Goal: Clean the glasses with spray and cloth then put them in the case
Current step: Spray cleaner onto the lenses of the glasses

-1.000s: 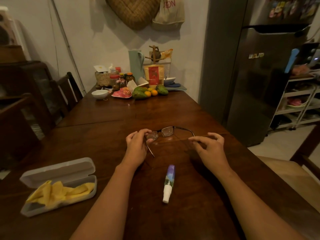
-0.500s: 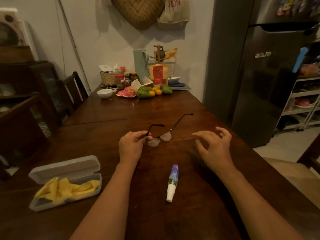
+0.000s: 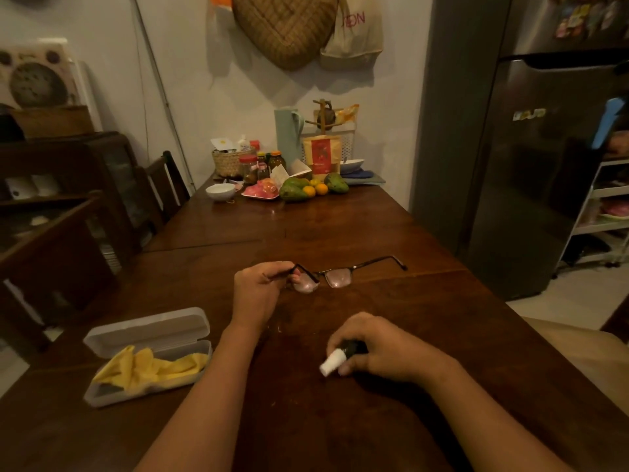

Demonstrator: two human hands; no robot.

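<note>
The dark-framed glasses (image 3: pixel 338 276) are unfolded above the wooden table (image 3: pixel 340 233), lenses facing me. My left hand (image 3: pixel 260 291) pinches them by the left temple arm near the hinge. Nearer to me, my right hand (image 3: pixel 374 349) grips the small spray bottle (image 3: pixel 335 361) low on the table; only its white cap and a dark bit of its body show. At the left stands the open grey glasses case (image 3: pixel 143 335), with the crumpled yellow cloth (image 3: pixel 149 367) lying in its lower half.
The table's far end holds fruit (image 3: pixel 306 189), a white bowl (image 3: pixel 220 191), jars, a basket and a green jug (image 3: pixel 289 134). Dark chairs (image 3: pixel 163 185) stand along the left side. A grey fridge (image 3: pixel 517 148) rises at the right.
My right hand came back from beside the glasses and took hold of the spray bottle. My left hand kept the glasses, which turned so one temple arm points right.
</note>
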